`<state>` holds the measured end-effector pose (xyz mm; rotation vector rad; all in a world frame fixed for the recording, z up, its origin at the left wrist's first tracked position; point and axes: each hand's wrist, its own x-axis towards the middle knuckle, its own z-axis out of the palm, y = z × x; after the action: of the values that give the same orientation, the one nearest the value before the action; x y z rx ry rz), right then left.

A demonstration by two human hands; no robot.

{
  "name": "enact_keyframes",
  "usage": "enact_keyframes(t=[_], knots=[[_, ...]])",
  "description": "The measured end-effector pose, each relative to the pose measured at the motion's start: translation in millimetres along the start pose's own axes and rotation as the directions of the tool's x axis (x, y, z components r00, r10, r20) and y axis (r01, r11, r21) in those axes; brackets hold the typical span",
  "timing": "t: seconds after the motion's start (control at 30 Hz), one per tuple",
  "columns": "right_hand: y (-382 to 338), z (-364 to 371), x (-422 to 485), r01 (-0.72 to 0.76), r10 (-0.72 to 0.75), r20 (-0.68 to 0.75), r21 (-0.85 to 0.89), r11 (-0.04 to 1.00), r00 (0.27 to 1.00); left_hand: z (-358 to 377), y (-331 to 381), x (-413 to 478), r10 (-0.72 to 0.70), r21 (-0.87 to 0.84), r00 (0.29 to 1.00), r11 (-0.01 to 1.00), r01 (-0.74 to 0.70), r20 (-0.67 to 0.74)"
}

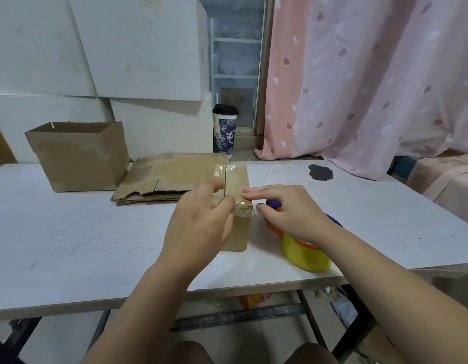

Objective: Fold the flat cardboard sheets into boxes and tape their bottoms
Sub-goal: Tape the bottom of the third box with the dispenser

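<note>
L hand (201, 222) on box (239, 232) top, fingers together pressing tape (236, 177); R hand (293, 211) curled round dispenser (306, 256), index tip on tape.

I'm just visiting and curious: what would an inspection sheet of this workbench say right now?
Surface: white table, scuffed, with a dark stain near its far right.
Job's things: small box in the middle, clear tape along its top seam; flat sheets stacked behind it; open box far left; tape dispenser right of the small box.
Clutter: lidded cup beyond the far edge.
Grips: left hand rests on the small box; right hand holds the tape dispenser, forefinger out to the tape.
Cables: nothing seen.
Surroundings: white cartons stacked behind, pink curtain right.
</note>
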<state>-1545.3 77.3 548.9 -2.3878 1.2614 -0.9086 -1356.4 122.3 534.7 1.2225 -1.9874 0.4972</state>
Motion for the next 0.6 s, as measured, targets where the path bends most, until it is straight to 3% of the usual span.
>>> enact_keyframes(t=[0.17, 0.27, 0.3, 0.37, 0.43, 0.5, 0.6], knots=[[-1, 1, 1, -0.001, 0.001, 0.001, 0.008, 1.0, 1.0, 0, -6, -12, 0.064, 0.035, 0.989, 0.998, -0.06, -0.136], [0, 2, -2, -0.011, 0.011, 0.012, 0.016, 1.0, 1.0, -2, -11, -22, -0.076, -0.169, 0.988, 0.984, 0.054, -0.131], [0, 1, -2, -0.013, 0.013, 0.012, 0.015, 1.0, 1.0, -5, -13, -24, -0.185, -0.308, 0.977, 0.94, 0.146, -0.101], [-1, 2, -2, -0.016, 0.015, 0.013, 0.025, 1.0, 1.0, -10, -20, -27, -0.439, -0.592, 0.898, 0.732, 0.337, -0.033], [-2, 3, -1, -0.019, 0.018, 0.018, 0.054, 0.998, 1.0, -10, -29, -29, -0.6, -0.72, 0.798, 0.528, 0.45, 0.059], [-3, 4, 0, -0.023, 0.021, 0.025, 0.091, 0.996, 0.999, -8, -37, -29, -0.62, -0.732, 0.766, 0.442, 0.518, 0.167], [-2, 4, 1, -0.023, 0.02, 0.028, 0.106, 0.994, 0.999, -8, -42, -29, -0.565, -0.751, 0.784, 0.395, 0.529, 0.256]])
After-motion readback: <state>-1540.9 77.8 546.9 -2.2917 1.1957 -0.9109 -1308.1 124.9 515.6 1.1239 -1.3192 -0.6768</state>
